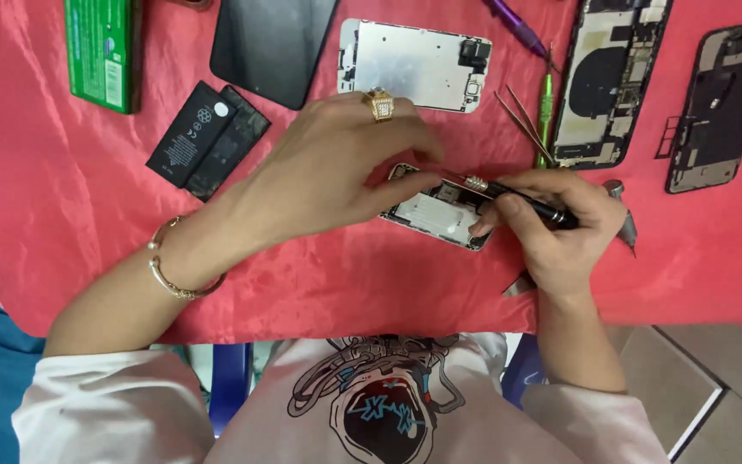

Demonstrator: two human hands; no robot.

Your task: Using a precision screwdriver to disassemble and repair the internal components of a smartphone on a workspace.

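An opened white phone body (pixel 436 216) lies on the red cloth (pixel 62 198) in the middle. My left hand (pixel 337 167), wearing a gold ring and a bracelet, rests over its left end and holds it down with the fingertips. My right hand (pixel 556 232) grips a black screwdriver (pixel 517 199) with a knurled metal collar; its tip points left onto the phone's upper edge. Much of the phone is hidden under both hands.
A white display frame (pixel 414 64), a dark back cover (pixel 272 43), two black batteries (pixel 208 139), a green box (pixel 100 51), tweezers (pixel 526 125), a green tool (pixel 545 107) and two gutted phone housings (pixel 607 82) (pixel 721 103) lie around. The table edge runs below my hands.
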